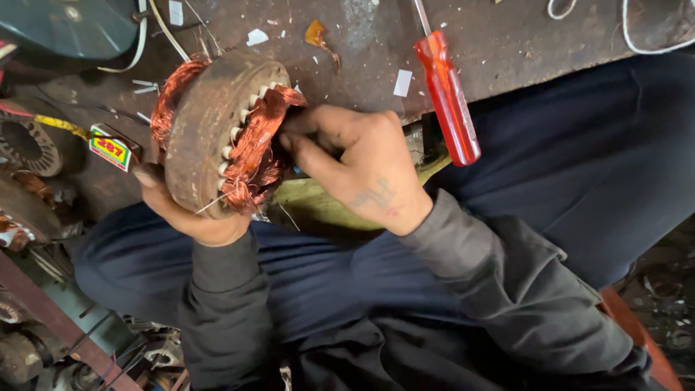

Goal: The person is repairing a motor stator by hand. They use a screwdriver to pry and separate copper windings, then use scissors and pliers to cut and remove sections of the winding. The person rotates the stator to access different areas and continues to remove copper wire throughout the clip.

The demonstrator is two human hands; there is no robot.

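Observation:
A rusty round motor stator wound with copper wire is held on edge over my lap. My left hand cups it from below, thumb on its left rim. My right hand reaches in from the right, fingers pinched on the copper winding at the stator's open face. Both sleeves are dark grey. More copper coil bulges out at the stator's far side.
A red-handled screwdriver lies on the dark workbench just right of my hands. A small colourful box sits at left, beside other stator parts. Paper scraps and white wire litter the bench; metal scrap lies at lower left.

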